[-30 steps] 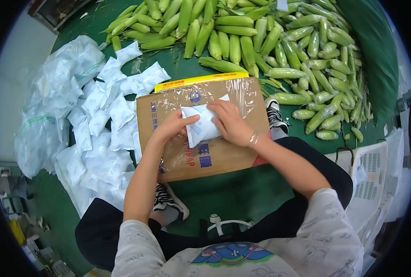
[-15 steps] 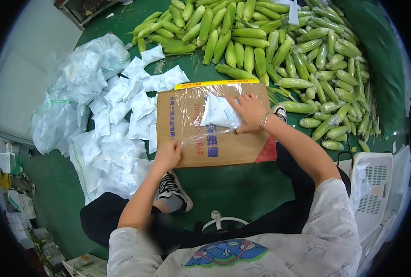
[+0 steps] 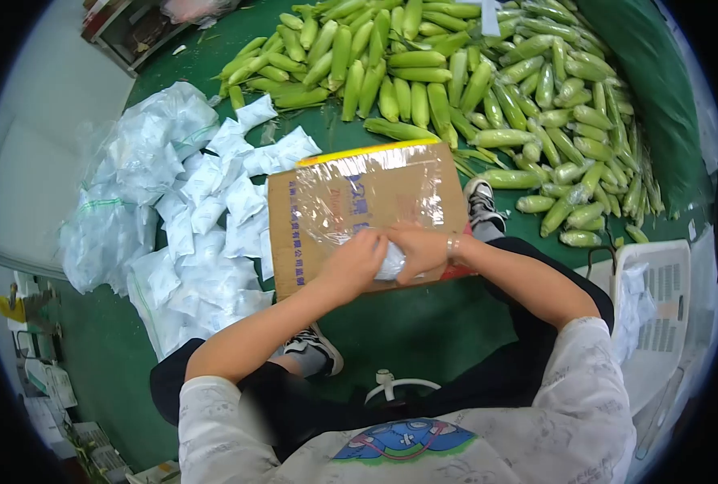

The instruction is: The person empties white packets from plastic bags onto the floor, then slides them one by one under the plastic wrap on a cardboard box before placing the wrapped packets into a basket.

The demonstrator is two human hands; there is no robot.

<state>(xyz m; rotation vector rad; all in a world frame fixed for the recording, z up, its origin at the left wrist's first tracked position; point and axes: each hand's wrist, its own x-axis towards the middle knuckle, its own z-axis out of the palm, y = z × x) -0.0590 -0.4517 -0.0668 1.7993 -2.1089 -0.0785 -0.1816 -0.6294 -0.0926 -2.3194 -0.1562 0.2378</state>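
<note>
A white ice pack [image 3: 390, 263] lies at the near edge of a cardboard box [image 3: 293, 266], largely covered by my hands. Clear plastic film [image 3: 335, 173] stretches shiny and wrinkled over the box top. My right hand [image 3: 420, 248] is wrapped round the right side of the pack. Against its left side, my left hand [image 3: 361, 256] is closed, its fingertips pinching the film; the exact grip is partly hidden. The two hands touch or nearly touch.
Many more ice packs [image 3: 206, 214] lie heaped on the left, some in clear bags [image 3: 105, 222]. Green corn cobs [image 3: 359, 77] are piled beyond the box, with film-wrapped cobs [image 3: 573, 133] at right. A white basket [image 3: 656, 302] stands at the near right.
The ice pack has moved toward me, from the middle of the box top to its near edge. My left hand has moved right to meet my right hand there.
</note>
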